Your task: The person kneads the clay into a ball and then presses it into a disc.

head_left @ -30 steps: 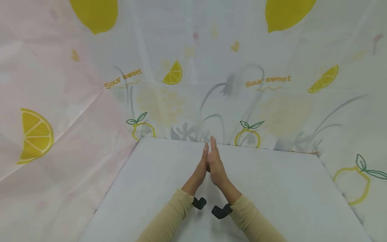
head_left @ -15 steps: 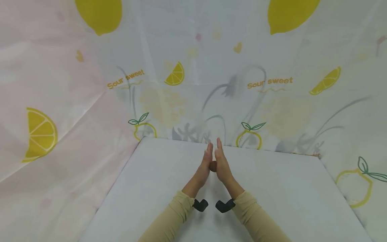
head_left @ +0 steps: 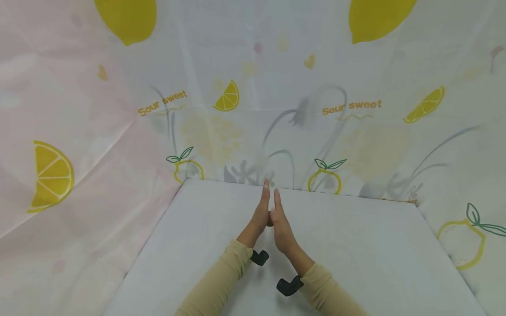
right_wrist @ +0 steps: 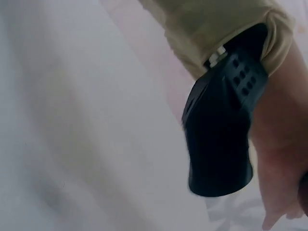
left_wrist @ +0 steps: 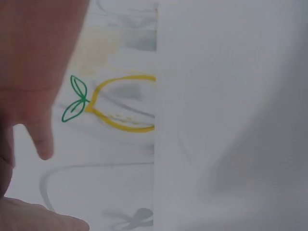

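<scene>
Palm to palm, with fingers straight and pointing forward, my left hand (head_left: 258,217) and right hand (head_left: 283,230) press a small brown ball (head_left: 270,219) between them. Only a sliver of the ball shows in the head view, down near the thumbs; what it is made of does not show. The left fingertips reach a little farther forward than the right ones. In the right wrist view the left hand (right_wrist: 279,159) appears at the right edge, and the dark brown ball (right_wrist: 304,192) is cut off there. Both hands are held above the white table.
A white table (head_left: 356,250) lies under the hands. Behind it and to both sides hangs a pale cloth (head_left: 253,87) printed with lemons. Each wrist carries a black camera, the left camera (head_left: 259,258) and the right camera (head_left: 290,286), below beige sleeves.
The hands slide against each other: the left has gone forward while the right has drawn back. Half a second ago, the palms showed more of the ball and stood slightly farther right.
</scene>
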The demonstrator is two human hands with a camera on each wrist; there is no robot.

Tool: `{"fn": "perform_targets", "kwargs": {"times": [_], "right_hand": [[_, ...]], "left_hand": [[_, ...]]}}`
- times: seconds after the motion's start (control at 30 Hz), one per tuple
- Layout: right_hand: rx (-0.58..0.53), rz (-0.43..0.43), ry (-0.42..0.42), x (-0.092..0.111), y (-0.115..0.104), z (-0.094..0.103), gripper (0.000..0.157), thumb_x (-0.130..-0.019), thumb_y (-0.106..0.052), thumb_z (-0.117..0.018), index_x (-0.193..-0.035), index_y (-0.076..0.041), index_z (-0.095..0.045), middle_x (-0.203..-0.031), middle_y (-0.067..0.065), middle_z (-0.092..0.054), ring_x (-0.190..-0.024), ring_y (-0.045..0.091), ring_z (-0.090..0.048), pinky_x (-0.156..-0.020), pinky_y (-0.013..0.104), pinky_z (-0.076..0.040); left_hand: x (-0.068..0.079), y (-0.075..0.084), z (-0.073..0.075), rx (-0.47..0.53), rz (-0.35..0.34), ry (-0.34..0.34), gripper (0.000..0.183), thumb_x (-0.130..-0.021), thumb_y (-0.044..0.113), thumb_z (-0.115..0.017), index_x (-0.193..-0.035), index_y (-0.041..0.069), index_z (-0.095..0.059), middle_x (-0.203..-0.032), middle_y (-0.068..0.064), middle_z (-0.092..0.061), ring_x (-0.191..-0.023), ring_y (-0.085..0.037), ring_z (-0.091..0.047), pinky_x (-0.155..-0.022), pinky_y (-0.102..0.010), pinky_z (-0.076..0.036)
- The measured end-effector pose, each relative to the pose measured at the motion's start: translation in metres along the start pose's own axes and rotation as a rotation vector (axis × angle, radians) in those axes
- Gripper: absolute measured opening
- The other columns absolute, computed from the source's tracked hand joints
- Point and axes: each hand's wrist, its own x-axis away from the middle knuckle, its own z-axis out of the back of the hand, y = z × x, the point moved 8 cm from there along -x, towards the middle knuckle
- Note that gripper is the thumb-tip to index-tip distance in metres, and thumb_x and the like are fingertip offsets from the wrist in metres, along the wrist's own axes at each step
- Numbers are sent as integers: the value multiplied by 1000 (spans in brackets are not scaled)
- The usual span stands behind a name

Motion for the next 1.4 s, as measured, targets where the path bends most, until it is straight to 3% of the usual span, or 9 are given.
{"fn": "perform_targets", "kwargs": {"times": [0.23,0.4,0.63,0.73,0.9,0.93,1.03,1.23,1.4], "right_hand": [[65,58,60,-5,-18,6,59,-112,-27,-21,-163,-6,-2,-171,11,-1,-156,29,1,-123,55,0],[100,95,93,-14,-22,17,62,-112,-33,-20,-163,-4,-2,-170,17,-2,-156,33,0,-123,54,1],[44,36,136,-28,-6,39,58,-111,-24,-21,-163,-3,-3,-170,15,-1,-156,30,0,-123,55,-2],[13,-7,124,-29,6,42,56,-111,-17,-18,-163,-3,-2,-170,16,1,-156,32,1,-123,56,-3],[8,-74,52,-23,17,32,57,-112,-26,-15,-164,-6,-1,-170,15,1,-155,34,4,-121,60,0],[16,-79,42,-21,17,29,58,-112,-29,-15,-164,-6,-1,-169,19,-5,-156,34,3,-121,60,1],[51,-77,21,-15,14,20,60,-112,-33,-15,-164,-6,-1,-169,20,-8,-155,36,3,-120,62,3],[97,-53,-15,-6,5,4,60,-113,-33,-16,-163,-7,3,-170,13,4,-156,34,6,-121,61,1],[95,-34,5,0,-2,1,58,-112,-26,-18,-163,-7,2,-170,10,4,-156,32,6,-122,60,-1]], "left_hand": [[9,-15,-7,-30,57,-92,81,-103,67,-7,-164,15,4,-171,-3,8,-156,-25,9,-122,-56,4],[15,-16,-14,-36,44,-156,86,-101,71,-6,-164,12,0,-171,-4,5,-156,-25,10,-121,-58,6],[23,3,-32,38,-23,-308,86,-101,71,-4,-163,13,9,-170,-7,13,-155,-24,14,-121,-60,6],[24,14,-34,61,-56,-327,85,-101,70,-3,-163,13,11,-170,-5,14,-155,-22,14,-122,-57,5],[19,24,-24,51,-75,-242,86,-101,70,-4,-163,12,9,-170,-2,13,-155,-21,12,-123,-54,3],[18,24,-21,48,-73,-221,87,-101,71,-5,-163,12,9,-170,-2,12,-155,-20,11,-123,-53,4],[13,24,-14,22,-62,-142,87,-101,71,-7,-164,13,7,-171,-1,10,-156,-20,10,-123,-52,4],[2,13,1,-50,-35,40,68,-109,51,-10,-164,13,4,-171,-7,6,-156,-27,5,-124,-53,0],[2,1,6,-94,16,107,68,-110,48,-11,-164,9,3,-170,-15,6,-155,-33,8,-123,-56,1]]}}
